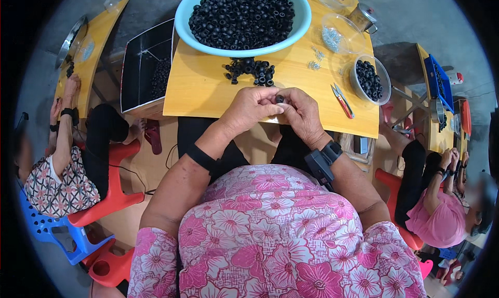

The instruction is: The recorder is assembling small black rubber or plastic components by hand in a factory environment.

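My left hand [250,107] and my right hand [302,113] meet over the near edge of the yellow table. Between their fingertips they pinch a small round black part [279,98]; the fingers hide much of it. Just beyond my hands lies a loose pile of black hollow parts [250,70]. Behind this pile stands a light blue basin [179,25] heaped with the same kind of black parts [241,15]. On the right, a clear round tub [385,93] holds more black parts [368,80].
Small snips [343,101] with red and dark handles lie right of my hands. Farther back are a clear tub [343,33] of tiny clear pieces and a metal mug [362,17]. A dark box [136,72] stands left of the table [208,103]. People sit on both sides.
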Available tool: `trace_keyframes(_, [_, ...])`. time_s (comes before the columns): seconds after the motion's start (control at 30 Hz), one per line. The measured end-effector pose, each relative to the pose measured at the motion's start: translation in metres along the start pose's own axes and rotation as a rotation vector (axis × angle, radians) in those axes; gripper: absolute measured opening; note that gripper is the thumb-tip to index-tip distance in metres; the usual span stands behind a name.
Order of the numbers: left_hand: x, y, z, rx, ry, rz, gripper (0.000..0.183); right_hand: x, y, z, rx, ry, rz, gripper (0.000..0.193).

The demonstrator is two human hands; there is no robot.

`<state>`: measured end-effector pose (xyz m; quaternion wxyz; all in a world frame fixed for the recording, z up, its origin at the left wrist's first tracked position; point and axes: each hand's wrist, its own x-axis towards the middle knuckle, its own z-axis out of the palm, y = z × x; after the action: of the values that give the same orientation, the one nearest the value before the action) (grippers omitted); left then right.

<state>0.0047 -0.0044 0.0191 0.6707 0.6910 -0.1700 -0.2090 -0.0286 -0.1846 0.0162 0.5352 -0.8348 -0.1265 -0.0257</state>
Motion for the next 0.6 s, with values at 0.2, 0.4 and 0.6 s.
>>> trace_keyframes(0.2, [0.002, 0.000, -0.001, -0.010, -0.011, -0.038, 0.032, -0.001, 0.003, 0.000, 0.027, -0.003, 0.030, 0.020])
trace_keyframes(0.4, [0.000, -0.002, 0.001, -0.026, 0.008, -0.026, 0.034, -0.001, 0.008, 0.001, -0.003, 0.004, -0.004, 0.020])
trace_keyframes(0.6, [-0.003, -0.010, 0.001, -0.054, 0.053, 0.052, 0.034, 0.008, -0.007, -0.010, 0.388, -0.113, 0.359, 0.011])
